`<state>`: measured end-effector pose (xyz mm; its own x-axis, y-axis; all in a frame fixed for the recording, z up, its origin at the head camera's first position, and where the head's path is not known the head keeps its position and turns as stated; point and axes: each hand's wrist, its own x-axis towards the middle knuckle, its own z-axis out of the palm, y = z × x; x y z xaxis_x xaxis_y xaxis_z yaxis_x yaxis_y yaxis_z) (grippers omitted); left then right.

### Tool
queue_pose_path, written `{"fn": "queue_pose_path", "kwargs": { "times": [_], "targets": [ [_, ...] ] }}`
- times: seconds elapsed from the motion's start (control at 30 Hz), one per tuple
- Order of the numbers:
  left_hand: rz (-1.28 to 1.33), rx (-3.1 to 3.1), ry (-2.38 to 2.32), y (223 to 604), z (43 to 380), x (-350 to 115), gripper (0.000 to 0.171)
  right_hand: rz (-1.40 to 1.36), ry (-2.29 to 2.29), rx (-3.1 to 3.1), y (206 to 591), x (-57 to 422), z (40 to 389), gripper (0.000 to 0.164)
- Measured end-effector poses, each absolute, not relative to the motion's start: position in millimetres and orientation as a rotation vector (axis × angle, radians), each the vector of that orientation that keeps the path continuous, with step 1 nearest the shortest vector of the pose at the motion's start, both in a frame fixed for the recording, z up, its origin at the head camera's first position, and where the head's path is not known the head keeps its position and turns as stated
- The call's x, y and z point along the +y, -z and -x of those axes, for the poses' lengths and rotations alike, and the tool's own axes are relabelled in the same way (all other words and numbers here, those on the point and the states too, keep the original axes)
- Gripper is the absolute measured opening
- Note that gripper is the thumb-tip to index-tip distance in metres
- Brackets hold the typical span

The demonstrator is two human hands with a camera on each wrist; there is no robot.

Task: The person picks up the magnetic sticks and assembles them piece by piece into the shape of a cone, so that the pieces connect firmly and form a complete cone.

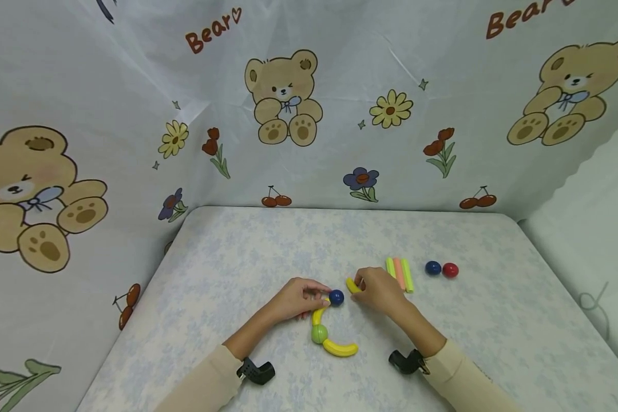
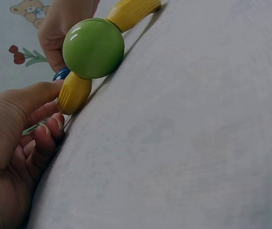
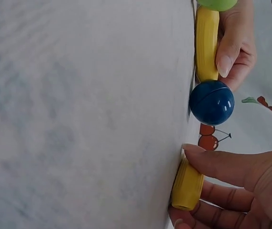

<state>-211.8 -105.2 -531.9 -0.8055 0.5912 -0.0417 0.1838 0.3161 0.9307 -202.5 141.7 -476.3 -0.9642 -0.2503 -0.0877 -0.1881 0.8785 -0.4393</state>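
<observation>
We see the left hand (image 1: 300,298) pinching a curved yellow rod (image 1: 317,317) set between a glossy green ball (image 1: 319,333) and a glossy blue ball (image 1: 336,297); the right hand (image 1: 378,289) pinches a separate ribbed yellow rod (image 1: 352,285) nearby.

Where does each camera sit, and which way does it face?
Head: worn on the head, facing forward and down at the table; left hand, right hand and sleeves show.
Left wrist: worn there, facing the green ball; left hand and part of the right show.
Right wrist: worn there, facing a blue ball; right hand, part of the left show.
Both wrist views share the green ball.
</observation>
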Motion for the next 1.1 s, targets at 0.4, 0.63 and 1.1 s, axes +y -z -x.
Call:
{"fn": "queue_pose_path", "kwargs": {
  "times": [0.4,0.63,1.1],
  "targets": [
    [-0.693,2.226,-1.478,531,209,-106,0.026,0.382,0.791,2.904,470,151,191,0.014],
    [-0.701,2.229,-1.486,529,210,-105,0.026,0.405,0.917,2.848,470,161,187,0.022],
    [-0.715,2.224,-1.488,532,211,-107,0.027,0.369,1.100,2.650,478,168,192,0.028]
  ]
}}
